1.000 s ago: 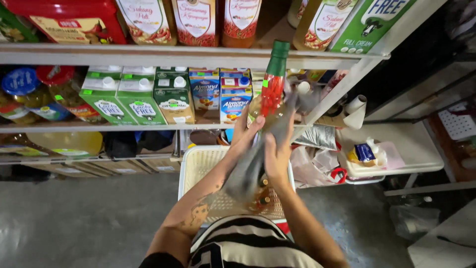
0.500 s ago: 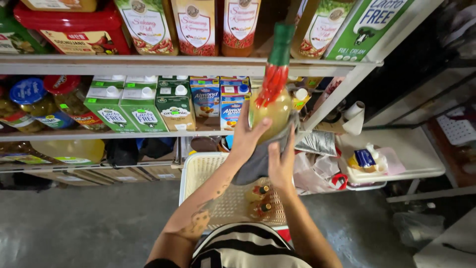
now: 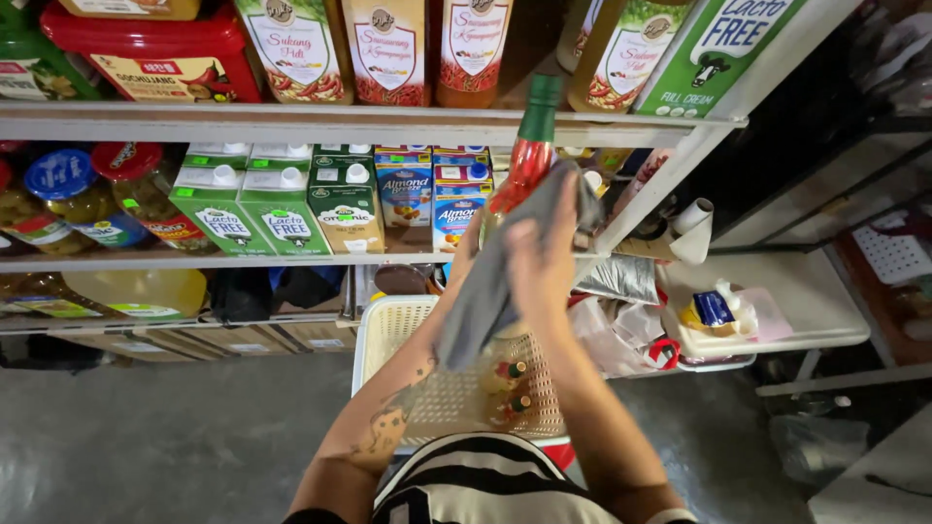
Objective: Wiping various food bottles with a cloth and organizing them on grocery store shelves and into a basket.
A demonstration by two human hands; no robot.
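A tall bottle (image 3: 529,155) with a green cap and red neck wrap stands raised in front of the shelves. My left hand (image 3: 464,260) holds it from the left side, mostly hidden behind a grey cloth (image 3: 485,281). My right hand (image 3: 539,257) presses that cloth against the bottle's body, so the body is largely covered. Below my hands sits a cream plastic basket (image 3: 388,330) with two or three small bottles (image 3: 510,383) lying inside.
Metal shelves (image 3: 291,124) carry sauce bottles above and green and blue drink cartons (image 3: 282,209) and jars below. A white side shelf (image 3: 777,320) at the right holds a tray with packets, bags and a paper roll. Grey concrete floor (image 3: 146,437) lies below.
The bottle has stayed raised near the upper shelf edge. My right hand slid up from the bottle's lower part and now covers its body with the grey cloth.
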